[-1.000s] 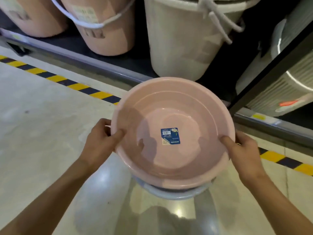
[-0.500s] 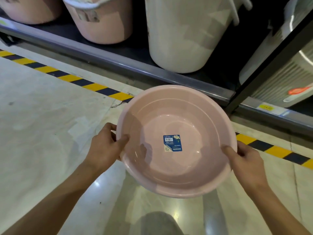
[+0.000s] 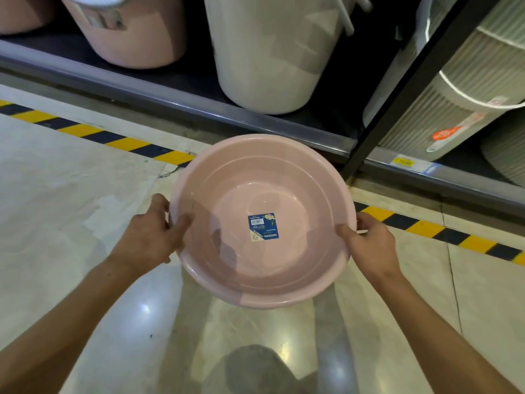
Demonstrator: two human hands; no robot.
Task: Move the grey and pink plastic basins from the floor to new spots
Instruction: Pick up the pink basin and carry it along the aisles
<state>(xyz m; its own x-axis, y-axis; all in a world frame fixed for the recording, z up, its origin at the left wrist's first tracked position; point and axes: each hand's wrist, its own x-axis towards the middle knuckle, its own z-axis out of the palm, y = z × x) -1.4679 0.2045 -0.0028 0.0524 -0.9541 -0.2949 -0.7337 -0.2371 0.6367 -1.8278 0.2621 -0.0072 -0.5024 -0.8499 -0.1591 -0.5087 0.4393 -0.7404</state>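
Observation:
I hold a round pink plastic basin [image 3: 287, 268] above the floor, level and mouth up, with a blue label stuck to its inside bottom. My left hand [image 3: 150, 240] grips its left rim, thumb inside the bowl. My right hand [image 3: 369, 248] grips the right rim the same way. The basin hangs in front of the low shelf, over the striped floor tape. No grey basin shows in this view.
A low shelf ledge [image 3: 199, 109] runs across the top, bearing a white bucket [image 3: 270, 52], a pink bucket [image 3: 133, 32] and ribbed baskets [image 3: 454, 103] right of a black upright post [image 3: 397, 89]. Yellow-black tape [image 3: 93, 135] lines the polished floor.
The pink basin has come up off the grey basin that lay under it a second ago. The grey basin has dropped out of sight, and the view has shifted toward the shelf.

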